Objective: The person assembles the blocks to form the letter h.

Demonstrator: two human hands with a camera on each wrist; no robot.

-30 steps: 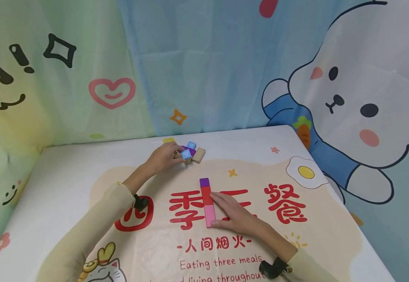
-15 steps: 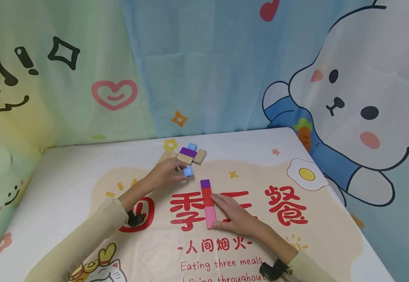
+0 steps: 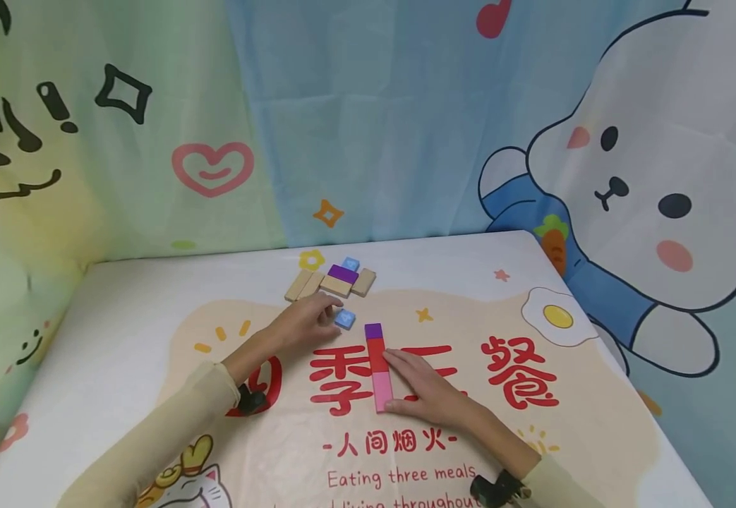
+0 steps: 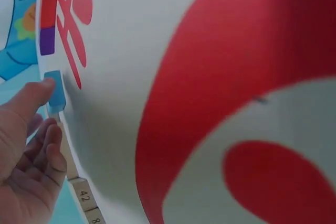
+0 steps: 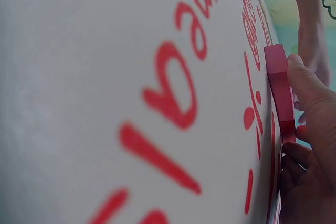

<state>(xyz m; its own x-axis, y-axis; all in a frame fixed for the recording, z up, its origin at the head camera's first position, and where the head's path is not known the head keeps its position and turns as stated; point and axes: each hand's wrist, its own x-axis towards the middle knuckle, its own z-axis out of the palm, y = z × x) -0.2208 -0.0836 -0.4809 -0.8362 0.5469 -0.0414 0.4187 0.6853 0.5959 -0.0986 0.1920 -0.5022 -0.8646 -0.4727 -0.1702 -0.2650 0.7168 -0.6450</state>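
A row of joined blocks lies lengthwise on the table: purple [image 3: 373, 331] at the far end, red [image 3: 377, 355] in the middle, pink [image 3: 382, 391] nearest. Along its right side my right hand [image 3: 427, 391] rests, index fingertip at the red block and thumb at the pink end. A light blue block [image 3: 345, 319] lies beyond the row, slightly left. Just left of it is my left hand [image 3: 304, 324], thumb and index finger spread apart beside the block. In the left wrist view the thumb overlaps the blue block [image 4: 56, 95], while the other fingers curl loosely with nothing in them.
Behind the left hand lie several plain wooden blocks [image 3: 298, 284], a purple-topped block [image 3: 344, 274] and another blue block [image 3: 351, 263]. The printed tablecloth [image 3: 596, 395] covers the table, and a cartoon curtain [image 3: 368, 127] hangs at its back edge.
My left hand has drawn one blue block from the pile towards the row, and its fingers have loosened from the block. My right hand stays by the row.
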